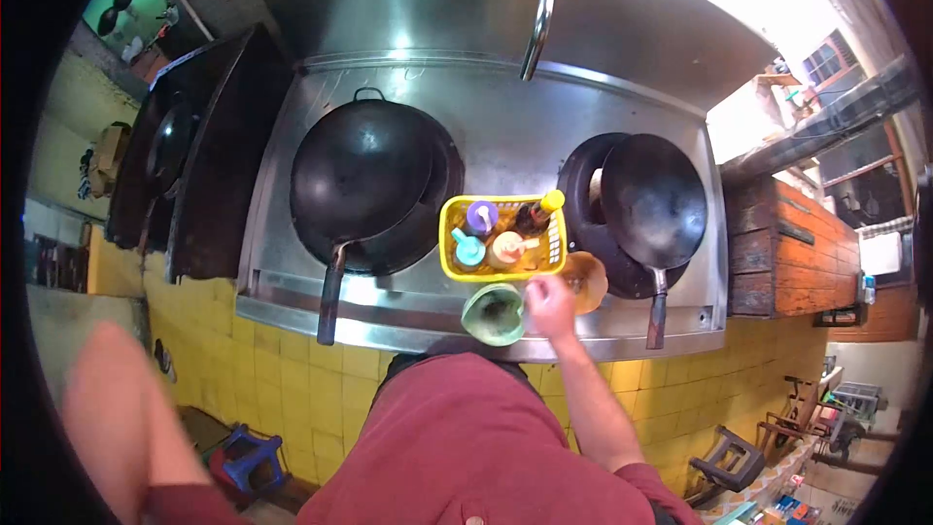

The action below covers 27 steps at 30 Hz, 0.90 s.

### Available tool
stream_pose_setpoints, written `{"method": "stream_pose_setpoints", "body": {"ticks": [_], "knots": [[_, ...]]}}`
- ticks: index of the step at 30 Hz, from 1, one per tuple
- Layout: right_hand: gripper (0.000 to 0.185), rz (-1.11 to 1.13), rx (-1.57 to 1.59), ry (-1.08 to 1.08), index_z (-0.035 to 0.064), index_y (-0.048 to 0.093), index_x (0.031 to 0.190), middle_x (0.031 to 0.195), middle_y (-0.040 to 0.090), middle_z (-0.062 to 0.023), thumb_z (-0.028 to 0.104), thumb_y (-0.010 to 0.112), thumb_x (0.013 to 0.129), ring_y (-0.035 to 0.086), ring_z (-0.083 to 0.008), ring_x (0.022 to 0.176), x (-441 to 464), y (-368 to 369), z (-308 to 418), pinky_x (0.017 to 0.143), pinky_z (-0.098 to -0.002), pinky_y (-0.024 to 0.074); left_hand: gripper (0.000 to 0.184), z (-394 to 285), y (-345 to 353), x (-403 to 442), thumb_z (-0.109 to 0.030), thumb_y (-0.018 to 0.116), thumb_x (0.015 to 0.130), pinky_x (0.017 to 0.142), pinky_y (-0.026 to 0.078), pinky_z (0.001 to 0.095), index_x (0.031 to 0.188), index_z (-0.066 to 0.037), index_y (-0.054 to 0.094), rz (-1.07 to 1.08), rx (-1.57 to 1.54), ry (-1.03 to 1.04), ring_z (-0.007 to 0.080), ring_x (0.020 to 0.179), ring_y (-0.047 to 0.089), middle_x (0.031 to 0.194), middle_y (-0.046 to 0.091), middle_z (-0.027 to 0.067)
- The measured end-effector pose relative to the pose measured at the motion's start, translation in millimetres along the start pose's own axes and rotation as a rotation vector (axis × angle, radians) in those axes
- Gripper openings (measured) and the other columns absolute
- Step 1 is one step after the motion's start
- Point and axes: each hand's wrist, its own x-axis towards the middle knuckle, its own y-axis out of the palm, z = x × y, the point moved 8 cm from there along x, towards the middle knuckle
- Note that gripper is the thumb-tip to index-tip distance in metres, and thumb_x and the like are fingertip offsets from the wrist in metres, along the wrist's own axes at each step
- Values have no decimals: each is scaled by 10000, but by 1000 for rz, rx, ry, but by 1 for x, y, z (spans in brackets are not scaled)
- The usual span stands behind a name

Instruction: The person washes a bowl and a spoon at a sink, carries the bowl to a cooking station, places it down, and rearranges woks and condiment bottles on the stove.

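Note:
My right hand (550,307) is over the front of the steel stove top, fingers curled together. It is between a light green bowl (478,329) on its left and an orange bowl (589,282) on its right. The fingertips come up to the green bowl's right rim, and whatever they pinch is blurred. Just behind the hand stands a yellow basket (450,268) holding pump bottles with purple (481,217), blue (469,250) and peach (507,247) tops, plus a dark bottle with a yellow cap (552,200). Only my bent left arm shows at far left; that hand is out of sight.
A large black wok (362,175) rests on the left burner, its handle toward me. Another wok (653,199) leans tilted on the right burner. A metal faucet pipe (540,19) hangs at the back. A wooden cabinet (787,248) borders the right side; stools (729,459) stand behind.

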Motion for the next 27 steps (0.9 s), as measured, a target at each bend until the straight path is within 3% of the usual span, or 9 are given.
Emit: {"method": "stream_pose_setpoints", "body": {"ticks": [4, 6, 7, 8, 10, 12, 14, 22, 27], "knots": [[150, -136, -87, 19, 29, 607, 933, 755, 642, -118, 87, 587, 796, 622, -222, 645, 48, -43, 2, 631, -343, 498, 246, 37, -16, -2, -235, 409, 943, 639, 484, 320, 936, -79, 600, -50, -96, -50, 129, 726, 565, 919, 620, 56], [158, -74, -130, 108, 19, 606, 932, 775, 641, -118, 81, 594, 787, 623, -221, 664, 66, -54, 8, 647, -344, 501, 256, 76, -66, -87, -238, 403, 950, 637, 486, 318, 945, -76, 601, -478, -662, -190, 124, 727, 567, 929, 624, 58], [170, -29, -93, 39, 13, 606, 941, 789, 642, -122, 81, 597, 785, 624, -218, 676, 75, -54, 2, 653, -340, 501, 261, 120, -83, -150, -239, 400, 953, 637, 487, 317, 950, -74, 602, -849, -570, -401, 122, 727, 568, 934, 626, 59], [183, 20, -58, -24, 6, 605, 950, 802, 642, -126, 81, 600, 783, 625, -215, 688, 78, -52, -1, 658, -336, 501, 276, 199, -76, -140, -269, 413, 949, 716, 478, 331, 997, -58, 584, -751, 173, -808, 157, 786, 575, 947, 624, 79], [205, 32, -17, -1, -1, 606, 968, 812, 640, -129, 74, 608, 777, 627, -207, 707, 81, -53, -5, 667, -322, 501, 337, 233, -86, -286, -314, 367, 955, 800, 444, 341, 944, -49, 575, -964, 370, -1238, 180, 825, 553, 902, 594, 91], [229, 16, -12, -14, -4, 604, 985, 806, 640, -124, 71, 621, 769, 630, -196, 714, 80, -53, 1, 666, -313, 503, 354, 225, -52, -389, -345, 402, 964, 705, 471, 286, 993, -60, 609, -1143, 419, -1553, 128, 831, 581, 893, 629, 40], [286, 45, -8, 48, -2, 595, 1013, 839, 633, -103, 90, 657, 749, 613, -178, 693, 80, -52, 11, 647, -303, 499, 353, 218, -17, -444, -348, 400, 969, 682, 475, 279, 999, -70, 616, -904, 370, -1695, 115, 814, 587, 881, 639, 26], [384, 121, -43, -49, 40, 587, 1026, 794, 601, -91, 220, 726, 717, 569, -190, 651, 126, -20, 47, 596, -324, 463, 339, 219, 7, -452, -309, 378, 982, 746, 478, 301, 1045, -50, 587, -907, 266, -1810, 136, 853, 600, 939, 640, 60], [286, 84, -67, -87, 25, 617, 868, 760, 608, -118, 253, 725, 732, 591, -229, 648, 135, -15, 33, 609, -343, 474, 332, 211, -13, -442, -290, 376, 983, 736, 475, 295, 1039, -47, 595, -885, 312, -1734, 136, 834, 600, 923, 641, 59]]}}
